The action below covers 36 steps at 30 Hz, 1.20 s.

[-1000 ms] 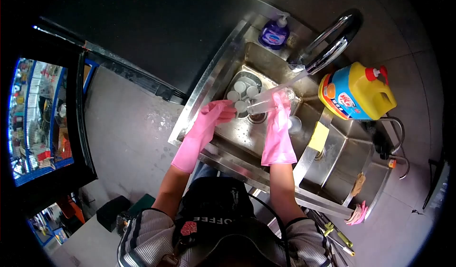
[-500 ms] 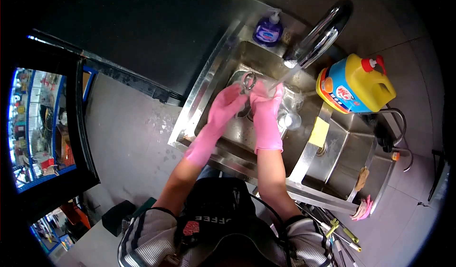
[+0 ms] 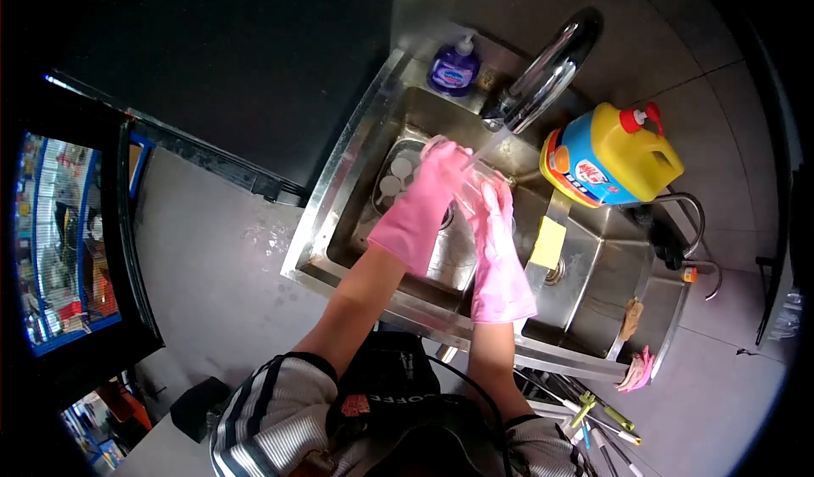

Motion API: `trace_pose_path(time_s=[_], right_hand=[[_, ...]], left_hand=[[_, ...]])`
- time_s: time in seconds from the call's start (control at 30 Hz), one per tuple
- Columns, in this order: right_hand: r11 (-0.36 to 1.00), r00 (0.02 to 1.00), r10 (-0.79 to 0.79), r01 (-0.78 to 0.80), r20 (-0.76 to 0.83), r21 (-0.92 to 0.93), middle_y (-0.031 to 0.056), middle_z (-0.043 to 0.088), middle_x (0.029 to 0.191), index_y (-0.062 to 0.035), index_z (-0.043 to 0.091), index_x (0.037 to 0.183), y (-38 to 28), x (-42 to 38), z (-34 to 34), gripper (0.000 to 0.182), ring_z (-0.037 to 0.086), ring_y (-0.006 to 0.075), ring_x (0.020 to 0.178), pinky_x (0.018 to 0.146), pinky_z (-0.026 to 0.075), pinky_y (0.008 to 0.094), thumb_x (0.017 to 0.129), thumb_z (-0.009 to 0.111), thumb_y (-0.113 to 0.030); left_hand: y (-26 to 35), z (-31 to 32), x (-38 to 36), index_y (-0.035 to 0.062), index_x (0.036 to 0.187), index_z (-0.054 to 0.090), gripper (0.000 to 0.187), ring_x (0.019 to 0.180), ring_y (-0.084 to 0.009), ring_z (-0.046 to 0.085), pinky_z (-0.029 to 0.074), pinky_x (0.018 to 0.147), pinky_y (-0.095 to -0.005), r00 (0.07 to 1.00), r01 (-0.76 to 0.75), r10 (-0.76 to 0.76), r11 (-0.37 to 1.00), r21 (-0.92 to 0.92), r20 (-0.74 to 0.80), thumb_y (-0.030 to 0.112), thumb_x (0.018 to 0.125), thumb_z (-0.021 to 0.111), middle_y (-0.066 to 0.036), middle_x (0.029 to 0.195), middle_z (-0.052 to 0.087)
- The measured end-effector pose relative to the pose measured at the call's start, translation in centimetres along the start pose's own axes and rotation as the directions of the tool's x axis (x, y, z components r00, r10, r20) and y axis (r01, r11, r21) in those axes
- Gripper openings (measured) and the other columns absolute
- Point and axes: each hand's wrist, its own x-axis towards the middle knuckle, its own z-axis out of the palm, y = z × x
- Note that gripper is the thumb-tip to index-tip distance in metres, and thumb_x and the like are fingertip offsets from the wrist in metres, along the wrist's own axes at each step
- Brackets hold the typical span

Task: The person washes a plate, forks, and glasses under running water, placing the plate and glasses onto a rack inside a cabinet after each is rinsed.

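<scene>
Pink rubber gloves cover both hands above the left basin of a steel sink (image 3: 292, 252). My left hand (image 3: 437, 176) is closed on a clear item, perhaps a glass, whose shape is hard to make out. Close beside it on the right, my right hand (image 3: 493, 210) has its fingers bent around the same clear item. Water runs from the chrome faucet (image 3: 547, 74) down between the hands. In the basin to the left of my left hand lies a dark tray (image 3: 381, 204) with round pale shapes.
Behind the sink stand a purple soap bottle (image 3: 454, 68) and a yellow jug (image 3: 606, 156). A yellow sponge (image 3: 548, 241) lies on the divider between basins. A brown scrubber (image 3: 631, 318) and a pink cloth (image 3: 638, 369) lie at the right.
Both hands have shifted right relative to the basin, bringing my left hand under the faucet. The metal ring by my left hand no longer shows. The whole view has shifted slightly.
</scene>
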Motion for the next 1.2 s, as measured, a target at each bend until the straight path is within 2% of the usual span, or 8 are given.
trace_pose_path(time_s=[0.17, 0.2, 0.3, 0.4, 0.67, 0.87, 0.97, 1.2], right_hand=[[0.989, 0.99, 0.136, -0.133, -0.041, 0.062, 0.0149, 0.061, 0.13, -0.0081, 0.043, 0.142, -0.6, 1.0, -4.3, 0.056, 0.062, 0.029, 0.119, 0.097, 0.056, 0.045, 0.099, 0.063, -0.037], [0.983, 0.988, 0.141, -0.133, -0.057, 0.13, 0.0149, 0.062, 0.129, -0.0079, 0.046, 0.141, -0.6, 0.9, -4.1, 0.053, 0.063, 0.0288, 0.118, 0.097, 0.056, 0.0442, 0.099, 0.063, -0.035], [0.98, 0.988, 0.133, -0.12, -0.075, 0.158, 0.0144, 0.063, 0.129, -0.0082, 0.049, 0.139, 0.7, 2.1, -4.7, 0.048, 0.063, 0.0278, 0.118, 0.098, 0.056, 0.0434, 0.099, 0.064, -0.03], [0.997, 0.999, -0.03, 0.032, -0.043, 0.068, 0.0133, 0.063, 0.129, -0.009, 0.05, 0.14, 0.8, 1.6, -1.7, 0.046, 0.064, 0.0258, 0.117, 0.1, 0.055, 0.0431, 0.099, 0.063, -0.025], [0.966, 0.994, -0.056, 0.03, 0.096, 0.255, 0.0168, 0.059, 0.136, 0.0035, 0.051, 0.138, 0.8, -0.2, 0.2, 0.042, 0.06, 0.0281, 0.123, 0.106, 0.049, 0.0391, 0.105, 0.053, -0.022], [0.998, 0.997, -0.019, 0.023, -0.069, 0.06, 0.0188, 0.061, 0.133, 0.005, 0.056, 0.132, 0.3, -3.8, -2.0, 0.041, 0.063, 0.031, 0.118, 0.104, 0.05, 0.0402, 0.103, 0.058, -0.024], [0.995, 0.999, 0.017, -0.013, -0.04, 0.095, 0.0195, 0.065, 0.129, 0.0042, 0.06, 0.129, 0.1, -5.2, -2.9, 0.033, 0.066, 0.0281, 0.113, 0.101, 0.054, 0.0377, 0.103, 0.058, -0.016], [0.995, 0.995, 0.071, -0.076, 0.067, 0.07, 0.0206, 0.064, 0.13, 0.0049, 0.06, 0.129, -0.4, -8.0, -1.9, 0.037, 0.066, 0.0303, 0.115, 0.101, 0.053, 0.0394, 0.102, 0.058, -0.022]], left_hand=[[-1.4, 4.0, -5.0, 0.0074, 0.128, 0.058, 0.049, 0.107, -0.024, 0.065, 0.058, 0.085, -0.0386, 0.948, -0.248, 0.124, 0.865, 0.437, 0.292, -0.007, 0.082, 0.066, -0.011, 0.112, 0.067], [-0.7, 5.7, -6.2, 0.0093, 0.137, 0.052, 0.07, 0.111, -0.0242, 0.063, 0.058, 0.093, -0.0349, 0.997, -0.079, 0.043, 0.751, 0.656, 0.071, -0.017, 0.074, 0.068, -0.011, 0.117, 0.066], [-2.6, 5.4, -8.2, 0.0092, 0.139, 0.052, 0.07, 0.105, -0.0227, 0.065, 0.059, 0.09, -0.0311, 0.889, -0.451, 0.341, 0.762, 0.465, 0.305, -0.016, 0.076, 0.068, -0.01, 0.117, 0.065], [-1.5, 5.9, -6.2, 0.0056, 0.124, 0.06, 0.046, 0.093, -0.0235, 0.068, 0.061, 0.082, -0.031, 0.945, -0.239, 0.327, 0.698, 0.675, -0.003, -0.007, 0.081, 0.068, -0.011, 0.11, 0.066], [5.2, 3.6, -7.4, 0.0008, 0.105, 0.062, 0.02, 0.091, -0.0304, 0.068, 0.059, 0.084, -0.0407, 0.982, -0.163, 0.14, 0.969, -0.186, -0.129, 0.01, 0.088, 0.064, -0.017, 0.104, 0.068], [6.9, 4.2, -11.7, 0.0052, 0.127, 0.055, 0.043, 0.098, -0.0237, 0.068, 0.056, 0.085, -0.0332, 0.738, -0.673, 0.578, 0.6, 0.433, 0.347, 0.001, 0.085, 0.063, -0.016, 0.113, 0.069], [7.4, 6.3, -14.1, 0.0049, 0.126, 0.054, 0.053, 0.1, -0.0194, 0.067, 0.055, 0.086, -0.0325, 0.79, -0.584, 0.529, 0.494, 0.645, 0.31, -0.01, 0.078, 0.069, -0.009, 0.111, 0.067], [6.7, 8.0, -16.5, 0.0015, 0.123, 0.056, 0.043, 0.105, -0.0268, 0.068, 0.054, 0.095, -0.0376, 0.85, -0.509, 0.519, 0.76, 0.405, 0.093, -0.005, 0.081, 0.061, -0.015, 0.112, 0.07]])
